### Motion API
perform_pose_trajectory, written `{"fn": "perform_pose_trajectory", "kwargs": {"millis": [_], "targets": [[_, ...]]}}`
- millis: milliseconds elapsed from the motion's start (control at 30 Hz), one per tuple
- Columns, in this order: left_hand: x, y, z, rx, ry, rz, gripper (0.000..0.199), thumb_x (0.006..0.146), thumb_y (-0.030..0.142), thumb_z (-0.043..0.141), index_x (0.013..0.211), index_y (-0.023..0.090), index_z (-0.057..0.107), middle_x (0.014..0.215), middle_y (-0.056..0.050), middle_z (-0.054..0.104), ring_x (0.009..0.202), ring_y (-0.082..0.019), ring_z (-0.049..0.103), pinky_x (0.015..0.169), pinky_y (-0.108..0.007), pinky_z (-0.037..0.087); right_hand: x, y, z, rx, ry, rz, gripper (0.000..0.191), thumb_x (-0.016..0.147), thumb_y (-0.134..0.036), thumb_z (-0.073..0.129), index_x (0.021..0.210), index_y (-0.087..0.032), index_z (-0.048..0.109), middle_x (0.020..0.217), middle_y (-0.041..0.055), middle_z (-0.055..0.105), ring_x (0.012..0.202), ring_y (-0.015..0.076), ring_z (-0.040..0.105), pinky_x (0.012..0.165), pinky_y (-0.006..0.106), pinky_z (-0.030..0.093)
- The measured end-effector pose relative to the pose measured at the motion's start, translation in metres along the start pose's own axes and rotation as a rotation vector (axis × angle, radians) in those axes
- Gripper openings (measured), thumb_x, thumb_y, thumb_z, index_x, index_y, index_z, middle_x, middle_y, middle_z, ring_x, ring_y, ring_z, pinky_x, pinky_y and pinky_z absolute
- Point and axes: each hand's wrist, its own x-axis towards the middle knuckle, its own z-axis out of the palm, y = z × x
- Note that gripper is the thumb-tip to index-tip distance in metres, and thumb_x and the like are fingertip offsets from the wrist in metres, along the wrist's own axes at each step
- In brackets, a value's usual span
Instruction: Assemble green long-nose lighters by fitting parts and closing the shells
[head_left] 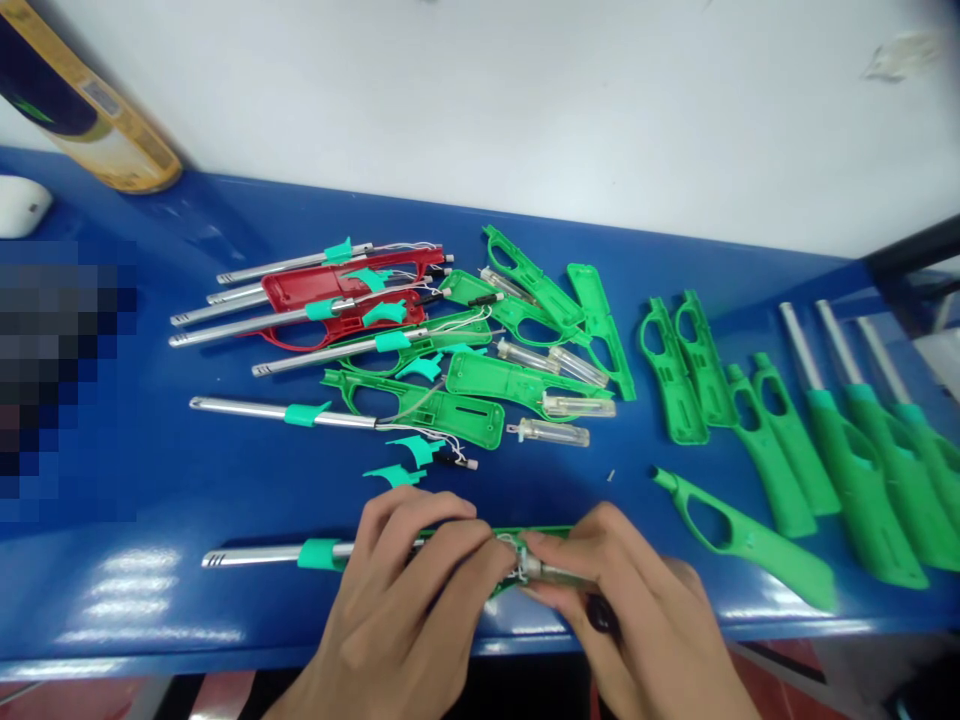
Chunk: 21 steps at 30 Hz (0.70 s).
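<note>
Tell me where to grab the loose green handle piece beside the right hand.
Likely pinch the green handle piece across its wide end, from above: it lies flat with both long edges exposed, while the other end narrows beyond an open loop.

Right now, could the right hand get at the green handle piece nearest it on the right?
Likely yes, once freed: only bare table separates the right hand from the green handle piece, though that hand seems busy pinching a clear tank.

Left hand (420, 600) and right hand (630, 590) near front edge of table (247, 480), over one handle shell (544, 532). Behind them, tubes (337, 352) to left, fuel tanks (555, 432) to right, some overlapping shell halves (472, 425). Three lighters (862, 490) far right. Can (127, 150) back left, by wall (480, 120).
</note>
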Motion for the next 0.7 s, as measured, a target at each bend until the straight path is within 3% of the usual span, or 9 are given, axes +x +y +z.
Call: {"fn": "perform_pose_trajectory", "kwargs": {"millis": [100,233,367,467,600,700], "targets": [[-0.004,-0.002,-0.003,0.006,-0.026,0.002,0.023,0.105,0.001,0.055,0.113,0.011,0.074,0.106,-0.007,0.076,0.113,-0.021,0.058,0.105,-0.04,0.043,0.001,-0.001,-0.002,-0.022,0.019,0.021,0.029,0.118,-0.044,0.037,0.113,-0.028,0.06,0.093,-0.0055,0.074,0.069,0.0093,0.077,0.055,0.023,0.057],[-0.011,-0.004,-0.006,0.036,-0.156,-0.022,0.029,0.106,0.005,0.057,0.127,0.017,0.073,0.119,-0.003,0.077,0.124,-0.021,0.057,0.114,-0.04,0.04,0.002,0.001,-0.004,-0.007,0.007,0.059,0.025,0.117,-0.046,0.04,0.122,-0.029,0.057,0.095,-0.0046,0.074,0.062,0.0106,0.075,0.053,0.023,0.06],[-0.017,0.001,-0.008,0.089,-0.11,-0.076,0.029,0.106,0.011,0.064,0.133,0.018,0.071,0.122,-0.005,0.076,0.126,-0.021,0.059,0.11,-0.039,0.046,-0.002,0.008,-0.005,-0.021,0.038,0.05,0.024,0.116,-0.044,0.043,0.111,-0.028,0.06,0.094,-0.0016,0.071,0.066,0.0106,0.076,0.052,0.021,0.06],[-0.024,0.003,-0.012,0.153,-0.153,-0.081,0.032,0.105,0.019,0.067,0.137,0.021,0.069,0.129,-0.005,0.075,0.125,-0.023,0.062,0.107,-0.042,0.05,-0.006,0.014,-0.005,-0.11,0.085,0.034,0.024,0.115,-0.041,0.046,0.114,-0.028,0.067,0.102,0.0021,0.068,0.072,0.0098,0.077,0.049,0.018,0.057],[-0.031,0.001,-0.018,0.219,-0.249,-0.011,0.032,0.102,0.014,0.067,0.13,0.028,0.072,0.139,-0.005,0.072,0.124,-0.026,0.068,0.106,-0.048,0.053,-0.012,0.02,-0.004,-0.157,0.102,-0.002,0.025,0.114,-0.038,0.05,0.122,-0.028,0.071,0.112,0.005,0.066,0.073,0.0085,0.075,0.06,0.019,0.061],[-0.032,0.001,-0.018,0.23,-0.256,-0.026,0.036,0.099,0.008,0.066,0.128,0.028,0.073,0.14,-0.006,0.071,0.124,-0.027,0.069,0.108,-0.051,0.053,-0.015,0.024,-0.003,-0.199,0.083,-0.026,0.029,0.115,-0.036,0.049,0.127,-0.028,0.073,0.113,0.0052,0.069,0.07,0.0078,0.073,0.056,0.019,0.059]]}}
